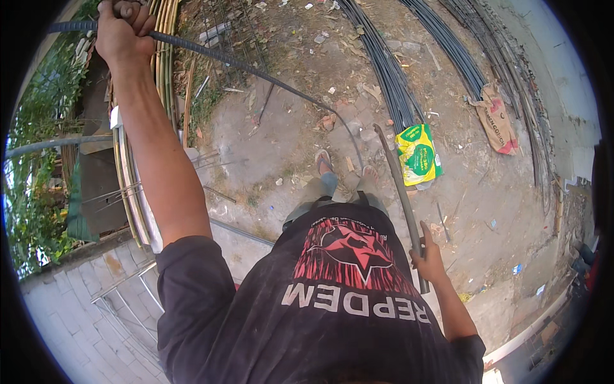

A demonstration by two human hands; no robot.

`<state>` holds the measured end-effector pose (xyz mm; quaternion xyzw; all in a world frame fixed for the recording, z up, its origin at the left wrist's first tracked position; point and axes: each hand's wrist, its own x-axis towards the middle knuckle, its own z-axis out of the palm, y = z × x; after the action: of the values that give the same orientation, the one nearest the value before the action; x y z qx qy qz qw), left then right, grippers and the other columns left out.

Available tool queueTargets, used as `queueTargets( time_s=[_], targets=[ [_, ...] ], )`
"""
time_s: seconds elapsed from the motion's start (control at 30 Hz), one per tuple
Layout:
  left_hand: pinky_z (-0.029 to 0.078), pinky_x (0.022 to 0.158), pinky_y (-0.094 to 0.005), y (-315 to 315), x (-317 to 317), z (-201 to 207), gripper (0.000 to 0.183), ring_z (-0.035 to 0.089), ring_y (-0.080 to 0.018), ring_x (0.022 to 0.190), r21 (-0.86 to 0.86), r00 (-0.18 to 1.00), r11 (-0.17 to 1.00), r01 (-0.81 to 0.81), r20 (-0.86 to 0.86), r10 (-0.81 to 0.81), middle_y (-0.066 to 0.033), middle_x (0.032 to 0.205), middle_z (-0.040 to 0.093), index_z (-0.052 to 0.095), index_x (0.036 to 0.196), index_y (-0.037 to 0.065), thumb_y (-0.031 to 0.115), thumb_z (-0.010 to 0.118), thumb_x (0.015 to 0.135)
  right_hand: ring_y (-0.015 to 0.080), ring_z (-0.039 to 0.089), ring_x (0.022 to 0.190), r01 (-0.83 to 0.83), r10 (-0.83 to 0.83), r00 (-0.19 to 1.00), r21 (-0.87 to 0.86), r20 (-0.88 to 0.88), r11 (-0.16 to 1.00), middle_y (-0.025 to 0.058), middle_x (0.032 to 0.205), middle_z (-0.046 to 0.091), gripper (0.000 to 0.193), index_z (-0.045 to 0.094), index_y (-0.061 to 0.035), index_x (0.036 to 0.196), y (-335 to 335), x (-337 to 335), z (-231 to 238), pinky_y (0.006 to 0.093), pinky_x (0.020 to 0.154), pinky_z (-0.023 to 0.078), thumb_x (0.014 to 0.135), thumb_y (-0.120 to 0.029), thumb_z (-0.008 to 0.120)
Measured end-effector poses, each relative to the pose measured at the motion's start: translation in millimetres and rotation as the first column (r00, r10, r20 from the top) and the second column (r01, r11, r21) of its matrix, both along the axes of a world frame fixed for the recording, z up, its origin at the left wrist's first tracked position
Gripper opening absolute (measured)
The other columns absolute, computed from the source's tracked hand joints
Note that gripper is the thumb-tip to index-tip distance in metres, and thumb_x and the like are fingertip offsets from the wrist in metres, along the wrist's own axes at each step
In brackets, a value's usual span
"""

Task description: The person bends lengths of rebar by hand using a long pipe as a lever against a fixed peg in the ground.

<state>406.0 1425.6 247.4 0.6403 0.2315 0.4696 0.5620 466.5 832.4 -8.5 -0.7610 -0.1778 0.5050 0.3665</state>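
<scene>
One bare left hand (128,31) is raised between 10 and 11 o'clock, its fingers curled and closed around a dark ribbed bar (256,69). The left arm (157,147) stretches out nearly straight from a dark sleeve (194,272) at 8 o'clock. On one side of the grip the bar pokes out toward 10 o'clock; on the other it runs across the upper middle and bends down to finish beside the sandalled feet (324,161), near 1 o'clock.

At 4 o'clock the right hand (430,257) is held lower, elbow bent, with one finger pointing up toward 12 and the thumb against a grey-brown rod (398,176). Whether its other fingers wrap the rod I cannot tell. That rod slants from 2 o'clock down to 4, passing just beside a yellow-and-green bag (419,157).

Farther out, bundled bars (384,70) lie on the ground (460,198) at 1 o'clock, a brown paper sack (494,121) sits at 2 near a second bundle (444,41), and bamboo poles (167,57) stretch past the left wrist near 11.
</scene>
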Motion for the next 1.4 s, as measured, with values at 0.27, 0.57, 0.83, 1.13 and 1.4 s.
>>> queueTargets(
  time_s=[0.27,0.57,0.83,1.13,1.4],
  targets=[
    [0.017,0.043,-0.0276,-29.2,19.2,2.5,0.055,0.016,-0.011,0.046,0.005,0.999,1.0,0.004,-0.031,-0.004,0.001,0.052,0.021,0.035,0.059,0.009,0.037,0.025,0.106,0.0321,0.063,0.067,0.133,-0.064,0.93,-0.17,0.363,0.977,0.0261,0.071,0.063,0.052,0.069,0.005,0.096,14.0,22.6,-68.1,0.0436,0.066,0.047,0.086,-0.046,0.067],
    [0.016,0.044,-0.0286,-38.7,22.5,7.3,0.056,0.014,-0.0114,0.048,0.021,0.999,0.999,-0.04,-0.032,0.04,0.0008,0.053,0.02,0.036,0.06,0.009,0.039,0.025,0.106,0.0449,0.064,0.086,-0.081,0.117,0.951,-0.131,0.288,0.988,0.0289,0.088,0.066,0.053,0.065,0.0022,0.112,31.6,36.9,-58.0,0.0464,0.073,0.05,0.087,-0.045,0.065],
    [0.015,0.044,-0.0276,-39.5,26.1,11.6,0.056,0.015,-0.0111,0.047,0.026,0.997,0.998,-0.066,-0.049,0.067,0.001,0.053,0.021,0.037,0.06,0.01,0.04,0.028,0.106,0.0474,0.062,0.093,-0.24,0.283,0.938,-0.212,0.2,0.947,0.0317,0.096,0.064,0.061,0.061,0.0007,0.12,56.5,60.3,-114.5,0.0514,0.077,0.049,0.089,-0.051,0.058],
    [0.016,0.043,-0.0266,-35.2,16.8,13.4,0.057,0.015,-0.0104,0.045,0.033,0.998,0.999,-0.032,-0.058,0.034,0.0015,0.054,0.023,0.036,0.06,0.011,0.043,0.027,0.105,0.0468,0.062,0.084,-0.279,0.3,0.929,-0.123,0.215,0.952,0.0301,0.085,0.064,0.057,0.064,0.0015,0.112,50.3,85.0,-105.7,0.0527,0.073,0.049,0.088,-0.05,0.06],
    [0.014,0.043,-0.0268,-60.2,26.2,14.7,0.057,0.014,-0.0105,0.045,0.061,0.996,0.997,-0.053,-0.071,0.057,0.0016,0.051,0.022,0.034,0.057,0.011,0.043,0.031,0.105,0.0437,0.065,0.088,-0.354,0.356,0.931,-0.04,0.085,0.934,0.0306,0.087,0.065,0.056,0.066,0.0039,0.106,71.3,93.2,-161.6,0.0474,0.075,0.051,0.084,-0.048,0.062]
  ],
)
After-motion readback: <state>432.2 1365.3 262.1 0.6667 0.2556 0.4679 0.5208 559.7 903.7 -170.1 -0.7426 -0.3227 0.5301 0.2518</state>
